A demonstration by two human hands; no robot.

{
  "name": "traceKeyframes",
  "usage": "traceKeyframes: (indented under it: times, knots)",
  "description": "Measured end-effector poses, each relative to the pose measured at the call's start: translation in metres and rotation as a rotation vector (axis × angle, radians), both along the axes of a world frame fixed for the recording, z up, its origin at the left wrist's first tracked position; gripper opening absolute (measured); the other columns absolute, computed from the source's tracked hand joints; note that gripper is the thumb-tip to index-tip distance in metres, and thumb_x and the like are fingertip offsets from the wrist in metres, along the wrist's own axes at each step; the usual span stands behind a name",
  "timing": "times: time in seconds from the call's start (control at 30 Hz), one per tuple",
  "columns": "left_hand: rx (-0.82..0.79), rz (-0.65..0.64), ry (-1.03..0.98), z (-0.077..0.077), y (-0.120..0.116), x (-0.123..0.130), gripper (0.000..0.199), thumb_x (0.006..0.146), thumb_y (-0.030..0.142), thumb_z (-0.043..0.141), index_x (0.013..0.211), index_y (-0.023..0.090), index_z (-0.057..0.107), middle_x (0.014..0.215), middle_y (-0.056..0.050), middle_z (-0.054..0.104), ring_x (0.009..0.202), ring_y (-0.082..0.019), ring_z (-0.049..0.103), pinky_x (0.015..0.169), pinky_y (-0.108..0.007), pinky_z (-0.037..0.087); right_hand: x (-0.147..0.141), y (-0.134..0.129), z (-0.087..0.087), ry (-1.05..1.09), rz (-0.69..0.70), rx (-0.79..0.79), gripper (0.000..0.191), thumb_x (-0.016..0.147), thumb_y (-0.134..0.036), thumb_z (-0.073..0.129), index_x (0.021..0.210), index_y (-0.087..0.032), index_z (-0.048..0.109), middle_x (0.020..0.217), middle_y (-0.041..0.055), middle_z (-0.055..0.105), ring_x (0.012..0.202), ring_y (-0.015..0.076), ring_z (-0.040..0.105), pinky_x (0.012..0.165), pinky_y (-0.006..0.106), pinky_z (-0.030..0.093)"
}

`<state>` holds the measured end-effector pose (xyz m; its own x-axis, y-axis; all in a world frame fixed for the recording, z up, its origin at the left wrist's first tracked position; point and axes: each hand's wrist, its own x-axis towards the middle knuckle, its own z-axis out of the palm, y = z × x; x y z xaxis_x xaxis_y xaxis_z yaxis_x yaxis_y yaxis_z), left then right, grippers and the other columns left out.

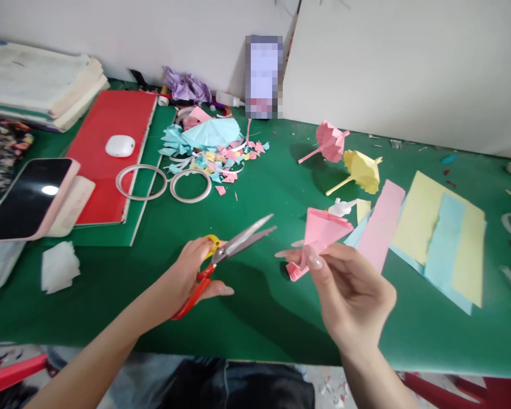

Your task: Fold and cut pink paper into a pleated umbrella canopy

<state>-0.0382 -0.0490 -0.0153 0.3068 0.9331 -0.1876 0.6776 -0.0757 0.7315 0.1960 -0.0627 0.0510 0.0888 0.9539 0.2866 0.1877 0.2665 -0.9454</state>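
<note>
My left hand (196,272) grips a pair of scissors (234,244) with red and yellow handles, the blades slightly apart and pointing right. Between thumb and fingers, my right hand (349,284) pinches a folded piece of pink paper (323,227), pleated and fanned into a wedge, with a narrow end below the fingers. A gap separates the scissor tips from the pink paper. Behind it lie a pink paper umbrella (330,142) and a yellow paper umbrella (361,172). Close to my right hand is a pink paper strip (383,224).
Yellow and blue sheets (421,213) lie at right. Paper scraps (221,162), a blue pleated paper (215,132) and two tape rolls (190,186) are left of centre. A red folder (114,125) carries a white earbud case (120,145); a phone (29,196) lies at left. Another phone (264,76) leans against the wall.
</note>
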Motion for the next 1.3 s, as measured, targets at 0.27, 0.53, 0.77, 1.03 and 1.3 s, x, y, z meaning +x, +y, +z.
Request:
traceKeyframes:
  times: [0.27, 0.53, 0.77, 1.03, 1.3]
  knots:
    - [0.108, 0.286, 0.344, 0.013, 0.032, 0.003, 0.035, 0.071, 0.046, 0.063, 0.087, 0.016, 0.055, 0.089, -0.007, 0.054, 0.076, -0.023, 0.055, 0.072, -0.037, 0.05, 0.004, 0.004, 0.004, 0.129, 0.102, -0.171, 0.015, 0.087, -0.014, 0.057, 0.099, -0.019, 0.065, 0.074, 0.002, 0.072, 0.067, 0.0174, 0.069, 0.056, 0.029, 0.055]
    - [0.299, 0.126, 0.394, 0.015, 0.047, 0.008, 0.034, 0.083, 0.031, 0.052, 0.112, 0.014, 0.059, 0.116, -0.014, 0.058, 0.114, -0.032, 0.052, 0.099, -0.044, 0.04, 0.004, 0.005, 0.0, 0.189, 0.205, -0.235, 0.018, 0.089, -0.015, 0.055, 0.105, -0.02, 0.063, 0.084, 0.0029, 0.074, 0.075, 0.0152, 0.069, 0.063, 0.027, 0.056]
    - [0.138, 0.012, -0.337, 0.066, 0.044, 0.048, 0.04, 0.092, 0.045, 0.04, 0.118, 0.02, 0.058, 0.121, -0.008, 0.062, 0.11, -0.023, 0.058, 0.09, -0.031, 0.048, 0.003, 0.007, -0.006, 0.191, 0.311, -0.32, 0.018, 0.09, -0.021, 0.055, 0.106, -0.019, 0.062, 0.088, 0.0044, 0.072, 0.077, 0.0149, 0.069, 0.07, 0.028, 0.058]
    - [-0.007, 0.066, -0.651, 0.042, 0.053, 0.069, 0.025, 0.085, 0.034, 0.058, 0.102, 0.02, 0.068, 0.102, -0.005, 0.072, 0.094, -0.019, 0.067, 0.079, -0.024, 0.054, 0.0, 0.02, -0.029, 0.242, 0.353, -0.427, 0.023, 0.086, -0.029, 0.058, 0.105, -0.016, 0.061, 0.084, 0.006, 0.071, 0.061, 0.0122, 0.065, 0.052, 0.023, 0.053]
    - [-0.028, 0.116, -0.645, 0.028, 0.049, 0.065, 0.023, 0.084, 0.034, 0.059, 0.098, 0.019, 0.069, 0.103, -0.006, 0.072, 0.091, -0.019, 0.068, 0.074, -0.024, 0.055, -0.003, 0.026, -0.05, 0.274, 0.345, -0.501, 0.02, 0.084, -0.031, 0.061, 0.091, -0.013, 0.065, 0.071, 0.0038, 0.07, 0.05, 0.0095, 0.061, 0.045, 0.02, 0.048]
